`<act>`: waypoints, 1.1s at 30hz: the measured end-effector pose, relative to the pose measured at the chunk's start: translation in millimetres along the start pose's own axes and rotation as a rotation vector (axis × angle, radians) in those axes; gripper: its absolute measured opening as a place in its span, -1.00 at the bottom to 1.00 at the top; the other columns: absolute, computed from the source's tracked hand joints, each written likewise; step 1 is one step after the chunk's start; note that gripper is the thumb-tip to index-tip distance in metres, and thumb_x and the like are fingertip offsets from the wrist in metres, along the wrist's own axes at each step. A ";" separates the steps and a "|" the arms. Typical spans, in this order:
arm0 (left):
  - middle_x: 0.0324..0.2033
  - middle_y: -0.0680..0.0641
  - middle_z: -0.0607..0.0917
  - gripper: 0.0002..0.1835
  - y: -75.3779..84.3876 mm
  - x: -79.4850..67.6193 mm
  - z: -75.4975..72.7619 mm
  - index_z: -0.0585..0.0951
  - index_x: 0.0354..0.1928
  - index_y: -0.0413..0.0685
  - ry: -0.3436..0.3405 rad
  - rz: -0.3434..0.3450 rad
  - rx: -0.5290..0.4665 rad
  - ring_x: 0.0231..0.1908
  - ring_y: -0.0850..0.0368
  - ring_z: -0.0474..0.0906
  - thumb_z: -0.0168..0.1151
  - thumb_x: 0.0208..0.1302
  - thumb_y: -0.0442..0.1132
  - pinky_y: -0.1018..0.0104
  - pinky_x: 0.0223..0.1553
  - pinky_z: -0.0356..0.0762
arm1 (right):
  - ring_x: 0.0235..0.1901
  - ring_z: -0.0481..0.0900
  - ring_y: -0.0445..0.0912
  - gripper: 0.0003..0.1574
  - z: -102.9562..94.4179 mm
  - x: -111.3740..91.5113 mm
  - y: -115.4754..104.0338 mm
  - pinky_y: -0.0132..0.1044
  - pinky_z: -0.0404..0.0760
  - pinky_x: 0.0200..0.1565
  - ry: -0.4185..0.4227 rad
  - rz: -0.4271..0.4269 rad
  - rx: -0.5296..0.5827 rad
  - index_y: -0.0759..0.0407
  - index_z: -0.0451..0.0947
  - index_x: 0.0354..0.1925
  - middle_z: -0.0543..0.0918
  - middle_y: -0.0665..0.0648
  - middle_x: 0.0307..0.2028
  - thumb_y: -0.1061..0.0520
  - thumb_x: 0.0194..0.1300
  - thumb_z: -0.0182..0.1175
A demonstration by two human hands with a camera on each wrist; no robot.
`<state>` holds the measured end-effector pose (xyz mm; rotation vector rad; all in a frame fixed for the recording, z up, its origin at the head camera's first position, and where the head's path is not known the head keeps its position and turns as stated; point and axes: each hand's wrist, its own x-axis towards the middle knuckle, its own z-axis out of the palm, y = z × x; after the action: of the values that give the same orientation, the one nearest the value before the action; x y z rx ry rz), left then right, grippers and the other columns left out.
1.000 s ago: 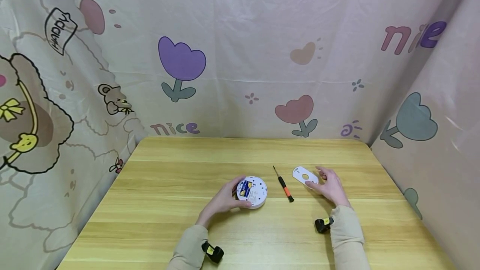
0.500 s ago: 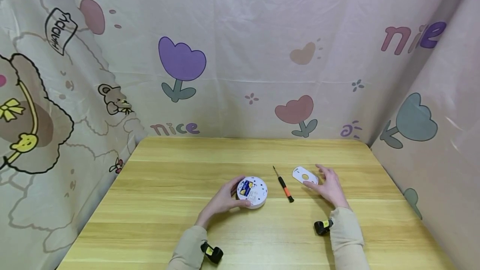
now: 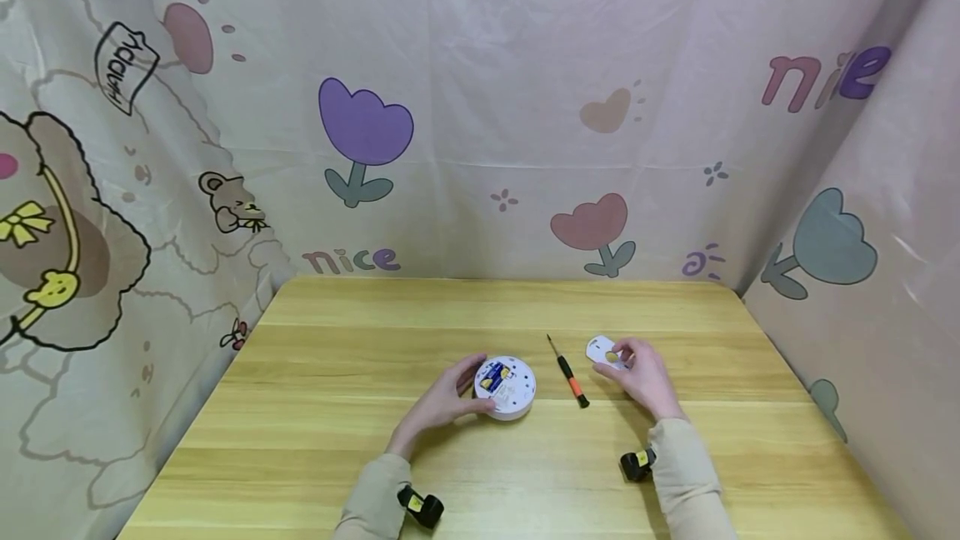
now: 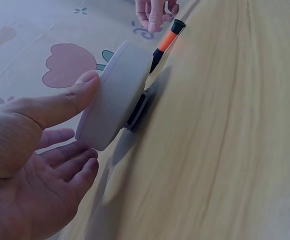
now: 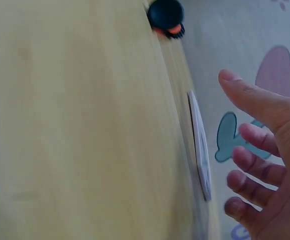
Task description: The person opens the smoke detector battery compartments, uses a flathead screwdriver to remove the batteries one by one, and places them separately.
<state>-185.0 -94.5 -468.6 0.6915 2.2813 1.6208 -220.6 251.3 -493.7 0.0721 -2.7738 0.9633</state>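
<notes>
My left hand (image 3: 448,397) grips a round white smoke alarm (image 3: 517,394), thumb on the near side and fingers round the far left. A blue-and-yellow battery (image 3: 495,377) shows in its upturned face. The left wrist view has the thumb (image 4: 80,97) against the white rim, with the alarm tilted close over the table. Over a flat white mounting plate (image 3: 597,346) with a round hole, my right hand (image 3: 647,377) hovers, partly covering it. Seen from the right wrist, thumb and loosely bent fingers stand apart, nothing between them, and the plate (image 5: 199,145) lies beyond.
A small black-and-orange screwdriver (image 3: 568,373) lies between the two hands on the wooden table (image 3: 360,340), tip pointing away. Patterned curtains (image 3: 465,107) hang behind the table and along both sides. A black wrist camera (image 3: 422,508) sits at the left sleeve, another (image 3: 637,465) at the right.
My right hand has moved left across the mounting plate, covering more of it, and its fingers have drawn nearer the thumb. The left hand keeps its grip on the smoke alarm.
</notes>
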 end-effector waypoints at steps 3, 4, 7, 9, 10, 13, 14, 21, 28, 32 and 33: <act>0.31 -0.33 0.09 -0.09 -10.3 1.4 -1.6 0.04 0.30 -0.33 0.000 -0.005 -0.008 0.31 -0.21 0.03 0.32 -0.02 -0.23 -0.02 0.32 0.03 | -0.42 0.46 -0.12 -0.43 2.5 -2.0 -6.8 -0.38 0.41 -0.39 -0.020 0.002 -0.017 0.15 0.49 -0.28 0.56 0.08 -0.42 -0.19 -0.15 0.36; 0.32 -0.31 0.09 -0.09 -15.0 2.5 -1.8 0.04 0.31 -0.31 0.001 -0.003 -0.015 0.32 -0.19 0.03 0.32 -0.03 -0.22 0.00 0.33 0.03 | -0.44 0.46 -0.14 -0.46 3.4 -2.7 -8.7 -0.39 0.42 -0.41 -0.028 0.002 -0.020 0.15 0.49 -0.29 0.57 0.06 -0.44 -0.18 -0.13 0.35; 0.33 -0.24 0.11 -0.10 -28.4 6.3 -2.2 0.05 0.32 -0.24 -0.001 -0.012 -0.040 0.33 -0.12 0.04 0.32 -0.02 -0.19 0.08 0.34 0.03 | -0.52 0.44 -0.19 -0.55 6.9 -4.2 -13.3 -0.42 0.41 -0.47 -0.044 0.006 -0.033 0.13 0.49 -0.36 0.57 0.02 -0.50 -0.14 -0.11 0.35; 0.32 -0.28 0.11 -0.12 -29.0 6.3 -2.5 0.05 0.31 -0.27 -0.007 -0.004 -0.055 0.32 -0.15 0.04 0.30 0.00 -0.22 0.06 0.33 0.03 | -0.54 0.43 -0.20 -0.59 9.1 -5.4 -16.2 -0.44 0.40 -0.50 -0.058 0.007 -0.037 0.11 0.50 -0.41 0.57 0.01 -0.53 -0.14 -0.10 0.34; 0.32 -0.28 0.11 -0.13 -29.5 6.4 -2.7 0.05 0.31 -0.27 -0.010 -0.002 -0.057 0.32 -0.15 0.04 0.29 0.01 -0.22 0.06 0.33 0.03 | -0.55 0.42 -0.21 -0.61 10.1 -6.1 -17.8 -0.44 0.39 -0.52 -0.066 0.007 -0.041 0.11 0.50 -0.43 0.57 0.01 -0.54 -0.14 -0.09 0.34; 0.31 -0.30 0.10 -0.17 -30.2 6.5 -3.3 0.05 0.31 -0.29 -0.014 0.000 -0.072 0.32 -0.17 0.03 0.25 0.05 -0.25 0.04 0.33 0.02 | -0.56 0.41 -0.21 -0.65 13.6 -7.5 -23.2 -0.43 0.39 -0.51 -0.086 0.008 -0.057 0.08 0.52 -0.49 0.56 -0.01 -0.57 -0.14 -0.07 0.33; 0.31 -0.30 0.10 -0.19 -30.2 6.5 -3.6 0.06 0.31 -0.29 -0.015 -0.002 -0.074 0.32 -0.17 0.03 0.24 0.06 -0.25 0.03 0.33 0.02 | -0.56 0.41 -0.21 -0.66 14.8 -7.8 -25.1 -0.42 0.39 -0.49 -0.090 0.006 -0.062 0.07 0.52 -0.49 0.56 -0.02 -0.58 -0.14 -0.07 0.32; 0.31 -0.32 0.11 -0.28 -29.1 6.6 -4.8 0.06 0.30 -0.30 -0.007 -0.013 -0.124 0.31 -0.19 0.04 0.13 0.14 -0.30 0.02 0.33 0.02 | -0.57 0.43 -0.22 -0.69 22.3 -8.3 -37.8 -0.40 0.40 -0.48 -0.111 0.009 -0.046 0.07 0.54 -0.50 0.56 -0.04 -0.60 -0.11 -0.05 0.32; 0.29 -0.34 0.16 -0.36 -30.6 8.0 -0.9 0.08 0.29 -0.34 0.021 -0.001 -0.098 0.29 -0.19 0.11 0.05 0.23 -0.27 0.04 0.31 0.08 | -0.60 0.40 -0.21 -0.64 28.1 -9.2 -46.0 -0.42 0.38 -0.53 -0.144 0.037 -0.077 0.12 0.55 -0.49 0.55 0.00 -0.59 -0.12 -0.07 0.33; 0.28 -0.33 0.17 -0.36 -28.9 8.8 1.5 0.09 0.28 -0.34 0.039 -0.007 -0.091 0.29 -0.17 0.12 0.04 0.24 -0.24 0.06 0.31 0.08 | -0.60 0.43 -0.20 -0.57 30.2 -9.6 -50.8 -0.41 0.40 -0.53 -0.157 0.078 -0.095 0.16 0.54 -0.45 0.58 0.03 -0.57 -0.15 -0.10 0.34; 0.28 -0.33 0.17 -0.36 -28.4 9.0 2.0 0.09 0.28 -0.34 0.041 -0.008 -0.091 0.29 -0.17 0.12 0.04 0.25 -0.23 0.06 0.31 0.08 | -0.61 0.43 -0.19 -0.56 30.4 -9.6 -52.2 -0.41 0.40 -0.54 -0.159 0.088 -0.096 0.17 0.53 -0.44 0.58 0.04 -0.57 -0.16 -0.11 0.34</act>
<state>-198.2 -95.8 -495.3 0.6329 2.2190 1.7386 -210.6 191.2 -487.3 0.0129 -2.9873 0.8786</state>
